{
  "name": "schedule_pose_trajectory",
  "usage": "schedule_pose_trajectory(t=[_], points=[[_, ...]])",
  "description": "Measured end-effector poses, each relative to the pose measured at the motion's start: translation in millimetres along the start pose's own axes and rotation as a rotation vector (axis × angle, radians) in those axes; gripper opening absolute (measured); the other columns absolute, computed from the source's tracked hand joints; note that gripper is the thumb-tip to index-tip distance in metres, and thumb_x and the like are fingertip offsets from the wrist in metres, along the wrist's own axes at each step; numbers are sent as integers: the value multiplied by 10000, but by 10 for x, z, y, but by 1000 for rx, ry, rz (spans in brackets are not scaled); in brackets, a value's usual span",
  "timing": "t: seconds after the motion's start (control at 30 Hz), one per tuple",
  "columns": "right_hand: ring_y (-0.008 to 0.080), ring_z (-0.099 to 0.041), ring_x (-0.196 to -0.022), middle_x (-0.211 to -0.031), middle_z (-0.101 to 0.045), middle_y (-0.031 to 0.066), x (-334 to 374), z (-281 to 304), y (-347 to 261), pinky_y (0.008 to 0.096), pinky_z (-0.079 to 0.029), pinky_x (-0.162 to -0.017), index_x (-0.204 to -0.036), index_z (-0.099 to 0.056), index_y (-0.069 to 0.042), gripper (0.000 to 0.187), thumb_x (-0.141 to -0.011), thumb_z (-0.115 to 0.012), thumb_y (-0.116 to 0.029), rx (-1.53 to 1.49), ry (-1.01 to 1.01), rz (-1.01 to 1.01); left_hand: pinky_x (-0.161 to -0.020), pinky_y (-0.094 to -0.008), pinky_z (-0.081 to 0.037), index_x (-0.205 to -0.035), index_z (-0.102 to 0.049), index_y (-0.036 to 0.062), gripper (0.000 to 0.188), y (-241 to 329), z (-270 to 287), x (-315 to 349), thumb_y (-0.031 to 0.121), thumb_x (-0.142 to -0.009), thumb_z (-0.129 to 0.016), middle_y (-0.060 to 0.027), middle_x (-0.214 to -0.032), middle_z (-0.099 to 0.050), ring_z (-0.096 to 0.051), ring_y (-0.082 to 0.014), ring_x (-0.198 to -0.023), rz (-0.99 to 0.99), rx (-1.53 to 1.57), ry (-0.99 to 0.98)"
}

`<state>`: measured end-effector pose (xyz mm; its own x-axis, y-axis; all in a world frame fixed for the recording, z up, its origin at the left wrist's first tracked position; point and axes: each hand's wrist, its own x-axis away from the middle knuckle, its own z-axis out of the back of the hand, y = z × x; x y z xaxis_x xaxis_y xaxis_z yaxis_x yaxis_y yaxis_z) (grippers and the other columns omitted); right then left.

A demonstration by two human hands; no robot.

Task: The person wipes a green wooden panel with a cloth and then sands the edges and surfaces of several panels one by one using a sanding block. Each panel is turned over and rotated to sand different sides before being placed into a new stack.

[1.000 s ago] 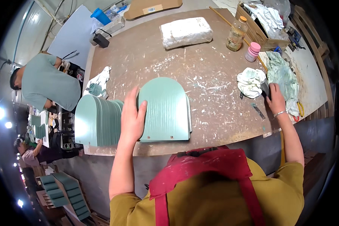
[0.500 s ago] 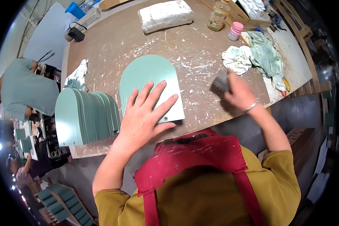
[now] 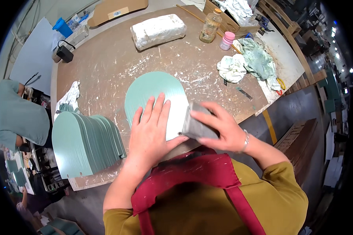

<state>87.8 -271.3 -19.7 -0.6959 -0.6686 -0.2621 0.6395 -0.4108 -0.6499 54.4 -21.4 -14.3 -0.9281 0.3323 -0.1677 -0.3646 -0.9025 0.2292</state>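
1. Left hand (image 3: 148,137): fingers spread and laid flat, thumb stretched toward the lower right corner; nothing is gripped, the green panel (image 3: 155,83) is only pressed down from above.
2. Right hand (image 3: 229,135): half closed, fingers and thumb wrapped about a grey block (image 3: 198,124); the block is held at the panel's right edge, near the bottom corner (slight blur; full contact cannot be told).
3. Panel: laid flat at the near side of the brown table (image 3: 102,66), arched end away from the body; a small dark ring (image 3: 180,133) is seen by the thumb.
4. Handling, as judged: panel looks thin, stiff and fairly light; its glossy face may slide unless pinned; best taken by the straight side edges, or held under a spread palm; finish is probably easily scuffed. Block looks light, best gripped along its sides; whether hard or spongy cannot be told.
5. Farther out: a stack of like panels (image 3: 71,143) is stood on edge to the left; a white rag (image 3: 232,68) and a green-stained cloth (image 3: 259,58) are bunched to the right; a white wrapped bundle (image 3: 159,31), a glass jar (image 3: 210,28) and a pink bottle (image 3: 227,41) are set toward the back.
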Motion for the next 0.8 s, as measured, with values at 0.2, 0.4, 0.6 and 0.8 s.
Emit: schedule_pose_trajectory(t=[0.2, 0.4, 0.6, 0.8], points=[[399, -576, -1095, -1206, -564, 219, -1085, 164, 534, 433, -466, -955, -1352, -559, -112, 551, -865, -663, -348, 162, 169, -170, -1104, -510, -315, -1418, -443, 9, 928, 26, -32, -47, 618, -761, -685, -157, -1526, -388, -381, -350, -1397, -23, 14, 33], [392, -582, -1103, -1197, -571, 218, -683, -1, 210, 436, -473, -953, -1351, -563, -125, 589, -844, -675, -403, 133, 132, -111, -1082, -502, -349, -1386, -484, -4, 878, 23, -12, -27, 541, -747, -739, -179, -1493, -424, -410, -350, -1376, -38, 63, 55], [300, -616, -1076, -1153, -614, 195, -1371, 331, 520, 379, -480, -917, -1352, -569, -92, 578, -877, -660, -409, 51, 9, -331, -1068, -502, -364, -1373, -499, 0, 882, -42, -34, 4, 571, -741, -726, -166, -1495, -433, -432, -358, -1362, -19, 36, 57], [322, -648, -1026, -1104, -659, 204, -1680, 115, 486, 397, -498, -899, -1301, -614, -103, 552, -850, -646, -418, 111, -84, -231, -1055, -505, -378, -1364, -510, 10, 861, 36, -9, -56, 565, -743, -727, -173, -1486, -442, -455, -369, -1339, -67, 32, 87]])
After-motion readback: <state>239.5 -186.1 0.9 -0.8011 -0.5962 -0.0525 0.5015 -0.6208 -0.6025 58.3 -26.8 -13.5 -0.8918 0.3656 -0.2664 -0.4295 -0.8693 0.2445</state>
